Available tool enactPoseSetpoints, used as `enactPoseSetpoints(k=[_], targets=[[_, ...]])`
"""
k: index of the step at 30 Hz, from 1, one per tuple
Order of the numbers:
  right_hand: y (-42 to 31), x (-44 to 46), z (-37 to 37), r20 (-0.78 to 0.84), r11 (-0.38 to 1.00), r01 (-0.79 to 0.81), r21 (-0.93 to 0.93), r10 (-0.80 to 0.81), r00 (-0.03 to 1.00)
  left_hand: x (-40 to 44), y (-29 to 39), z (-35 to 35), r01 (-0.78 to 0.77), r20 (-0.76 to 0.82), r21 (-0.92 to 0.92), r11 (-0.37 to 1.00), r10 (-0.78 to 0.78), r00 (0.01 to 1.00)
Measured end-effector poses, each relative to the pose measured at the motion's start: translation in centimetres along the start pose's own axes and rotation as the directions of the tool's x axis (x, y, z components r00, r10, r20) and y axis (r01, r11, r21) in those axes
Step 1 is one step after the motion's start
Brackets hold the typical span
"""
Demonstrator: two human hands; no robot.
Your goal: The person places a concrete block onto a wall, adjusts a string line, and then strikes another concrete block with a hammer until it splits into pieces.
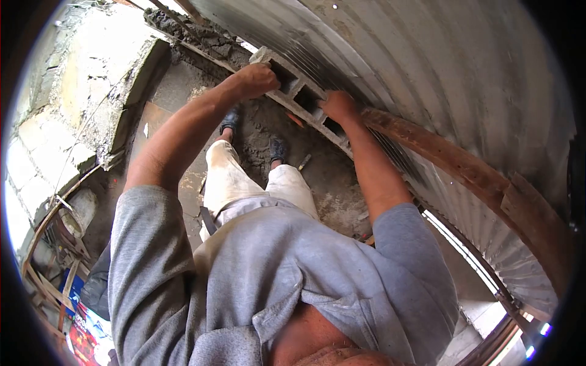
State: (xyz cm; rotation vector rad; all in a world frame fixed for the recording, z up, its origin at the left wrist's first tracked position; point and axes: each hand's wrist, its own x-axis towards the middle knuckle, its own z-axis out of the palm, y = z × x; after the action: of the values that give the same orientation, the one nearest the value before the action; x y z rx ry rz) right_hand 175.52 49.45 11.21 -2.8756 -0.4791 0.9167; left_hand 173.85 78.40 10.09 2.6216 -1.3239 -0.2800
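A grey hollow concrete block lies along the wall line with its open cells facing up. My left hand is closed over the block's left end, the fingers reaching into a cell. Farther right, my right hand grips the block's near edge beside another cell, fingers partly hidden. Wet-looking mortar is spread on the course to the left of the block. Whether the block rests fully on what is beneath it cannot be seen.
Corrugated metal sheeting rises close behind the block. A wooden beam runs along it at right. Rough masonry stands at left. A small tool lies on the floor near my feet. Wood pieces are piled lower left.
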Motion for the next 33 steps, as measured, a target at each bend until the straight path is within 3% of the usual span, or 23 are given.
enactPoseSetpoints(k=[3,6,8,9,10,12,13,14,15,16,18,19,21,22,24,25,30,32,33], targets=[[-0.4,-0.4,-0.5,0.042,1.0,-0.021,-0.013,0.022,0.999,-0.2,0.6,0.5,0.009,-0.059,0.005,1.0,-0.008,0.998],[-0.1,0.0,0.1,0.061,0.999,-0.008,-0.031,0.01,0.998,-0.6,1.7,0.2,0.063,0.047,-0.02,0.998,-0.062,0.997],[-0.4,0.0,0.0,0.079,1.0,0.01,-0.018,-0.008,0.997,-1.3,3.1,-0.5,0.23,-0.091,-0.222,0.948,-0.255,0.963],[-0.7,0.0,-0.1,0.088,1.0,0.004,-0.002,-0.004,0.996,-2.2,4.1,-3.0,0.162,-0.337,-0.288,0.944,-0.258,0.906],[-0.8,0.0,0.0,0.089,1.0,0.024,0.0,-0.024,0.996,-2.9,5.8,-4.6,0.275,-0.387,-0.387,0.88,-0.426,0.818],[-0.3,0.4,0.4,0.087,0.999,0.044,-0.027,-0.042,0.995,-4.3,9.6,-2.3,0.448,-0.448,-0.676,0.586,-0.808,0.382],[-0.2,0.4,0.4,0.086,0.998,0.062,-0.031,-0.059,0.995,-4.4,11.0,-1.6,0.459,-0.451,-0.672,0.581,-0.813,0.368],[-0.3,0.4,0.3,0.066,0.998,0.067,-0.021,-0.066,0.996,-4.0,12.1,-1.0,0.435,-0.024,-0.894,0.107,-0.981,0.192],[-0.4,0.3,0.3,0.049,0.997,0.072,-0.014,-0.071,0.996,-3.4,12.9,-0.5,0.308,0.441,-0.861,-0.405,-0.895,0.058],[-0.8,0.4,0.2,0.059,0.995,0.096,-0.034,-0.094,0.994,-2.3,13.4,-0.2,0.286,0.446,-0.862,-0.418,-0.894,0.036],[-0.9,0.2,0.0,0.068,0.997,0.05,-0.052,-0.047,0.997,0.5,13.9,0.5,-0.165,0.688,-0.607,-0.777,-0.618,0.38],[-1.0,0.1,-0.1,0.076,0.997,0.046,-0.063,-0.041,0.996,1.7,13.6,2.3,-0.172,0.692,-0.596,-0.784,-0.61,0.386],[-1.1,0.2,-0.3,0.071,0.997,0.073,-0.036,-0.071,0.995,4.2,12.2,6.4,-0.397,0.521,-0.53,-0.749,-0.657,0.545],[-0.9,0.2,-0.2,0.082,0.997,0.066,-0.044,-0.062,0.995,4.8,12.2,6.5,-0.398,0.526,-0.518,-0.757,-0.649,0.55],[-1.0,0.6,-0.1,0.061,0.992,0.096,-0.081,-0.091,0.994,5.4,12.1,6.3,-0.452,0.622,-0.554,-0.7,-0.708,0.334],[-1.1,0.7,-0.3,0.064,0.993,0.088,-0.081,-0.083,0.994,5.4,12.2,6.1,-0.428,0.636,-0.576,-0.697,-0.711,0.301],[-0.3,1.2,-0.1,0.047,0.993,0.093,-0.075,-0.089,0.995,5.0,12.2,6.2,-0.395,0.606,-0.611,-0.686,-0.726,0.325],[0.0,1.4,0.2,0.053,0.993,0.088,-0.082,-0.084,0.995,4.4,12.2,5.3,-0.226,0.625,-0.679,-0.699,-0.711,0.321],[-0.1,1.4,0.3,0.06,0.993,0.082,-0.083,-0.077,0.995,4.3,12.3,5.4,-0.23,0.628,-0.675,-0.701,-0.71,0.32]])
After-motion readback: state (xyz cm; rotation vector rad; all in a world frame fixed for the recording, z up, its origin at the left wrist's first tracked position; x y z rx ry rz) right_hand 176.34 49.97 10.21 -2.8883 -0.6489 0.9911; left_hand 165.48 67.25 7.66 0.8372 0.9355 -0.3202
